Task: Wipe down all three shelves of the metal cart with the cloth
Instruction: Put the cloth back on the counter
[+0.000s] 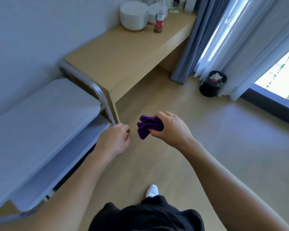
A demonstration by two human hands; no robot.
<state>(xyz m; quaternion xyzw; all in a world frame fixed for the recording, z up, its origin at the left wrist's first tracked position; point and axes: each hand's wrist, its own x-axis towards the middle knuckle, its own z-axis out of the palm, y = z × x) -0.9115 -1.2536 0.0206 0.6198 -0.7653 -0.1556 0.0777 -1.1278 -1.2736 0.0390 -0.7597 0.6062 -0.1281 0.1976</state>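
Observation:
The metal cart (37,117) stands at the left against the wall, its flat grey top shelf and a lower shelf showing; anything below is hidden. A curved steel handle (97,90) rises at its far end. My right hand (172,129) is shut on a bunched purple cloth (148,127), held in the air over the floor to the right of the cart. My left hand (114,139) has its fingers curled shut beside the cart's near corner post, and I cannot tell whether it touches the frame.
A wooden counter (123,52) runs behind the cart, carrying stacked white bowls (133,15) and a red-labelled bottle (159,17). A black waste bin (213,84) sits by the grey curtains (223,39) and window. My white shoe (151,190) is on the wood floor.

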